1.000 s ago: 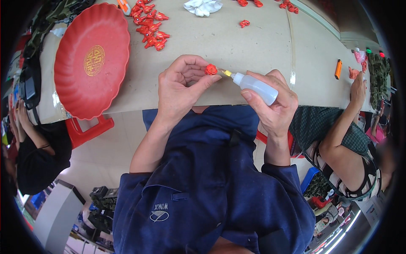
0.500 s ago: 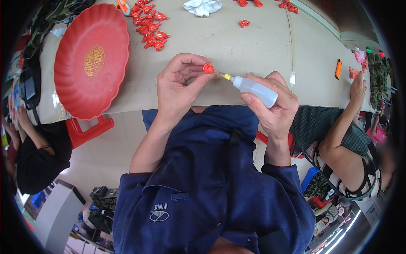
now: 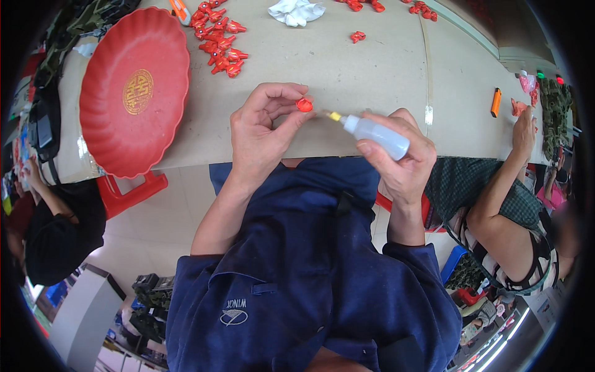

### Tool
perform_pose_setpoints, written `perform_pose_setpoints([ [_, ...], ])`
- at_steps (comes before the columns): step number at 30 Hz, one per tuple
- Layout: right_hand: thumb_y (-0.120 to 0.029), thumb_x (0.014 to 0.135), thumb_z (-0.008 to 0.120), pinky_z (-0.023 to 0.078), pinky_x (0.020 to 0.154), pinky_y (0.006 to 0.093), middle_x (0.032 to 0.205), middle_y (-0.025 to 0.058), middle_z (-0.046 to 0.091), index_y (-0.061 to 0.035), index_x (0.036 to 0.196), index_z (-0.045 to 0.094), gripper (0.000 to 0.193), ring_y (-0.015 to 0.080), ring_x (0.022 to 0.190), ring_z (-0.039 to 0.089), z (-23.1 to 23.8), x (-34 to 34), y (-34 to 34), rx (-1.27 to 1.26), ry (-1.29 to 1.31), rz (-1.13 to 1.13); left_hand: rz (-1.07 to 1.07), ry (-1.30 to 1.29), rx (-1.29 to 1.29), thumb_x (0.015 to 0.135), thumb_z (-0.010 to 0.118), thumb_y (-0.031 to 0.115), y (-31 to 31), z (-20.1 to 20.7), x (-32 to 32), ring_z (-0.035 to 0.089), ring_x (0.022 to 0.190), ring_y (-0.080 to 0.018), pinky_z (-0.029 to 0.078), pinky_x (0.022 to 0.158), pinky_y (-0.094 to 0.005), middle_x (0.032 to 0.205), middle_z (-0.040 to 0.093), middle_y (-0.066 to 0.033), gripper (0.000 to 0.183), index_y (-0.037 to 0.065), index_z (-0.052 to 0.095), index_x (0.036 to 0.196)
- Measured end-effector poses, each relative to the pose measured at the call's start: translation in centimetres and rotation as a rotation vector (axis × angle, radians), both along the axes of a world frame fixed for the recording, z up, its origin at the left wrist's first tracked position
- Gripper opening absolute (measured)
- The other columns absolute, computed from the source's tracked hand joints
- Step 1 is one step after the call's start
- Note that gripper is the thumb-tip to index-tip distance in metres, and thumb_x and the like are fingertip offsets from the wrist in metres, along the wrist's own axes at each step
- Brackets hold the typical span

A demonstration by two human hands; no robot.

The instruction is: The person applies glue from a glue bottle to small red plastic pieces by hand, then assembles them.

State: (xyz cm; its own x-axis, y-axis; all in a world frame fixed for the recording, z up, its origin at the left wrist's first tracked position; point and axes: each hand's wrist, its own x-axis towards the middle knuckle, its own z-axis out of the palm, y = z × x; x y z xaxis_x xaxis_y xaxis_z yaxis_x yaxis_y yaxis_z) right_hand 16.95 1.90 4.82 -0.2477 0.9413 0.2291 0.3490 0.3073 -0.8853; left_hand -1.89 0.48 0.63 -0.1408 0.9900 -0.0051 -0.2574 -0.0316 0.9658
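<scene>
Between the thumb and fingers of my left hand [image 3: 263, 127] is a small red plastic part [image 3: 304, 105], held up over the near edge of the table. My right hand [image 3: 406, 146] is wrapped round a translucent squeeze bottle [image 3: 379, 136] with a yellow collar and a thin nozzle. The nozzle points left at the red part, with a small gap between them. Farther off at the left lies a cluster of similar red parts [image 3: 217, 40], and one small red piece [image 3: 357, 37] rests on its own beyond my hands.
A big red scalloped tray [image 3: 102, 118] stands at the left. A crumpled white cloth [image 3: 296, 11] and more red pieces [image 3: 424, 10] lie at the far side. An orange cutter [image 3: 496, 102] is at the right, near a co-worker's hand [image 3: 524, 133]. Another person sits at the left.
The bottle's nozzle has drawn back a little to the right from the red part. My left fingers have turned the part, so a different side of it shows.
</scene>
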Motion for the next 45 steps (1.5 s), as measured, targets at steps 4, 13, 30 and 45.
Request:
perform_pose_setpoints([
  [4, -0.004, 0.068, 0.073, 0.045, 0.065, 0.0256, 0.085, 0.0062, 0.063, 0.001, 0.099, 0.063, 0.034, 0.0143, 0.072, 0.056, -1.0, 0.3, 1.2, -0.137, 0.193, -0.124, 0.0, 0.027, 0.032, 0.076, 0.06, -0.011, -0.1, 0.0, -0.1, 0.061, 0.09, -0.0152, 0.05, 0.082, -0.027, 0.098, 0.06, -0.0126, 0.022, -0.005, 0.053, 0.095],
  [13, -0.006, 0.074, 0.07, 0.042, 0.075, 0.0223, 0.098, 0.0041, 0.062, -0.0022, 0.104, 0.061, 0.032, 0.0088, 0.079, 0.053, -3.5, -1.7, 5.5, -0.052, 0.046, -0.115, -0.022, -0.002, -0.073, 0.076, 0.063, -0.008, -0.7, 0.7, 0.2, 0.061, 0.082, -0.0119, 0.049, 0.076, -0.0228, 0.089, 0.062, -0.0085, 0.023, -0.005, 0.055, 0.097],
  [30, -0.011, 0.076, 0.063, 0.045, 0.068, 0.0281, 0.085, 0.0068, 0.061, -0.0048, 0.098, 0.063, 0.023, 0.0185, 0.074, 0.057, -2.1, 0.8, 13.3, 0.191, -0.461, 0.202, -0.072, -0.074, -0.094, 0.077, 0.063, -0.007, -0.5, 0.6, 0.2, 0.06, 0.079, -0.0108, 0.049, 0.073, -0.0218, 0.088, 0.062, -0.0079, 0.023, -0.005, 0.055, 0.099],
  [45, -0.003, 0.084, 0.058, 0.045, 0.074, 0.0214, 0.091, 0.0085, 0.059, 0.0017, 0.098, 0.065, 0.016, 0.0113, 0.084, 0.056, -1.4, -0.3, -0.6, -0.288, 0.423, -0.012, -0.155, 0.089, 0.044, 0.069, 0.071, -0.003, -0.9, 0.7, 2.8, 0.059, 0.078, -0.0104, 0.048, 0.067, -0.021, 0.088, 0.062, -0.0073, 0.026, -0.002, 0.062, 0.093],
])
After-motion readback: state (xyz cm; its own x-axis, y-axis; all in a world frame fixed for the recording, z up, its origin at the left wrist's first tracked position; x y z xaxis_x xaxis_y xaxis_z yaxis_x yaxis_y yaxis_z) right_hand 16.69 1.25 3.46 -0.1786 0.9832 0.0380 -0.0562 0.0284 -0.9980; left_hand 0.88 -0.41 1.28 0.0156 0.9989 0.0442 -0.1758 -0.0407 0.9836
